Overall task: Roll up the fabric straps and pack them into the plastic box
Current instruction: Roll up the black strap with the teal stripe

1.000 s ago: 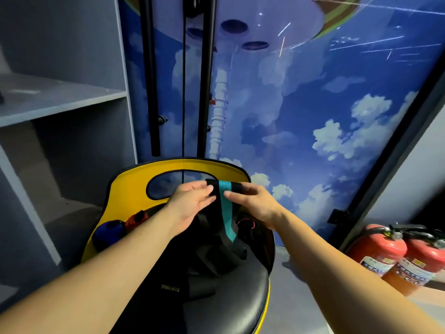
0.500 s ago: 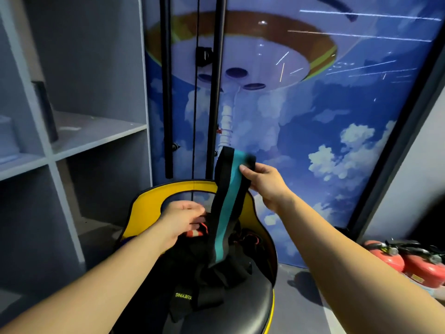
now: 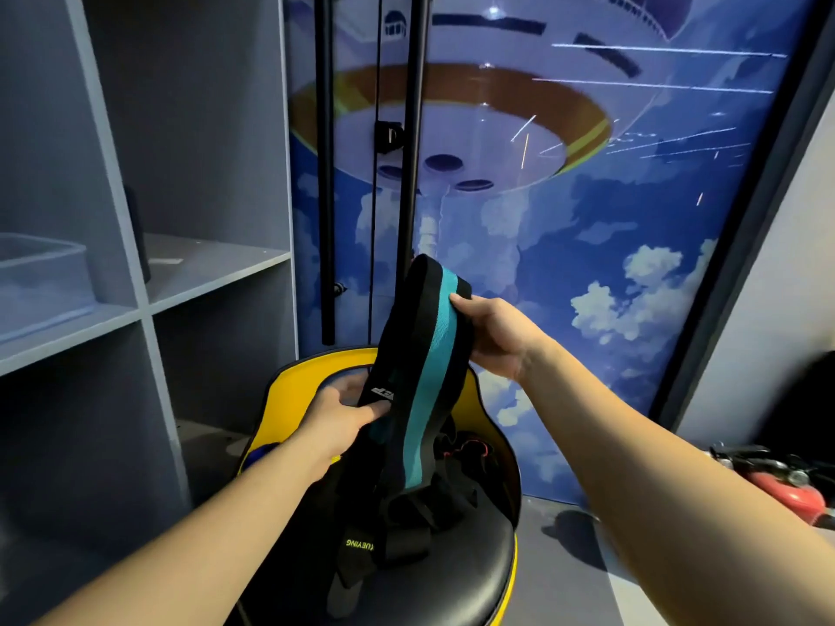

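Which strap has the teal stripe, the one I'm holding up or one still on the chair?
The strap you're holding up; the straps on the seat look plain black.

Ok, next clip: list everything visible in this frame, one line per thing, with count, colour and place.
fabric strap: 1, black with teal stripe, lifted above the chair between both hands
other straps: count unclear, black, piled on the chair seat
chair: 1, yellow back, black seat, centre bottom
plastic box: 1, clear, shelf at left
shelf unit: 1, grey, left
poles: 2, black, upright behind the chair
mural: 1, blue sky with clouds, back wall
fire extinguishers: count unclear, red, floor at right
left hand: 1, pinches the strap low
right hand: 1, grips the strap near its top
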### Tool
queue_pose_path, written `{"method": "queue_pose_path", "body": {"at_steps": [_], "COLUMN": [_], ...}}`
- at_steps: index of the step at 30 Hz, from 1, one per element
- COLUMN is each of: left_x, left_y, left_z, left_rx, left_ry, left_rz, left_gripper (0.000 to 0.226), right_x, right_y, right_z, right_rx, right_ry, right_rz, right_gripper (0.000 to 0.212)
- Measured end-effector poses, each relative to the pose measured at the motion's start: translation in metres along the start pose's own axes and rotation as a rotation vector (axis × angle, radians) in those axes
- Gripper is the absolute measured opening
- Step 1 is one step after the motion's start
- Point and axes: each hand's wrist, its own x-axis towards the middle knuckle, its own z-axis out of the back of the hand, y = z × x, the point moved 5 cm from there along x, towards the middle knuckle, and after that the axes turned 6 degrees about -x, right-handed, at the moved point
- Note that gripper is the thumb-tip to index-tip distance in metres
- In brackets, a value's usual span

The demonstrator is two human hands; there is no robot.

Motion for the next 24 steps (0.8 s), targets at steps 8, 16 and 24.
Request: {"method": "queue_pose_path", "body": {"at_steps": [8,16,24], "left_x": [-0.009,-0.009,-0.019], "left_y": [-0.025,-0.083,-0.157], "left_z": [0.027,0.055,0.042], "left_rx": [-0.086,0.056,0.572], "left_ry": [0.009,0.040,0.038], "left_rz": [-0.009,-0.106,-0.354], "left_gripper": [0.015,0.014,0.010], "right_x": [-0.002,-0.009,-0.014], "right_y": [0.000,-0.029,-0.027], "right_z": [0.016,0.029,0.000], "right_rx": [-0.066,-0.265,-0.561], "right_ry": [-0.229,-0.480,-0.333], "right_rz": [-0.006,-0.138,-0.046], "right_gripper": [0.039,0.011,0.034]}}
